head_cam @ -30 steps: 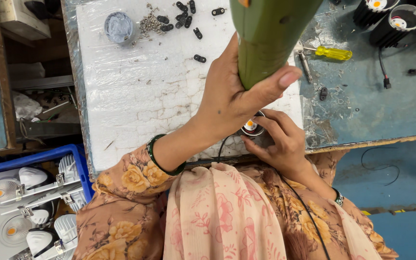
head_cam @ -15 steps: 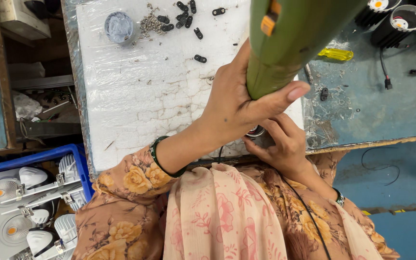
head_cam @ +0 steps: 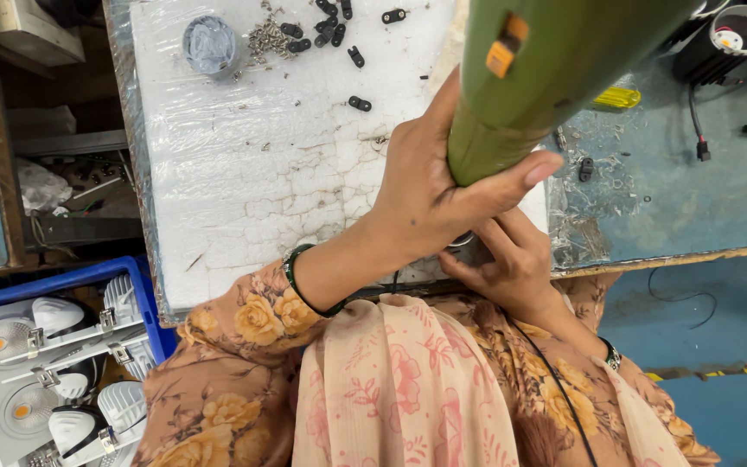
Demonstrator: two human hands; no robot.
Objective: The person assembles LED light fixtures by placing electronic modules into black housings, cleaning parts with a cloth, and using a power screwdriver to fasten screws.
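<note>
Both hands work at the near edge of the white foam pad (head_cam: 244, 190) that covers the left part of the table. Left hand (head_cam: 430, 203) is wrapped tight around the lower barrel of a green electric screwdriver (head_cam: 546, 78), thumb pressed across its front; the tool stands nearly upright and fills the upper right of the view, its top cut off by the frame. Right hand (head_cam: 512, 259) sits just beneath, fingers curled onto a small round part (head_cam: 462, 240) at the pad's near edge; only a sliver of that part shows, so its kind is hard to make out, and whether the fingers pinch it or merely steady it I cannot tell. The screwdriver's tip is hidden behind the left hand.

Toward the far edge of the pad lie black clips (head_cam: 359, 104), a scatter of small screws (head_cam: 268, 39) and a round clear lid (head_cam: 209, 43). A yellow-handled tool (head_cam: 616, 98) is half hidden behind the screwdriver on the blue table (head_cam: 702, 190). Off the table's left edge, a blue crate (head_cam: 144, 298) holds white lamp fittings (head_cam: 54, 316)
</note>
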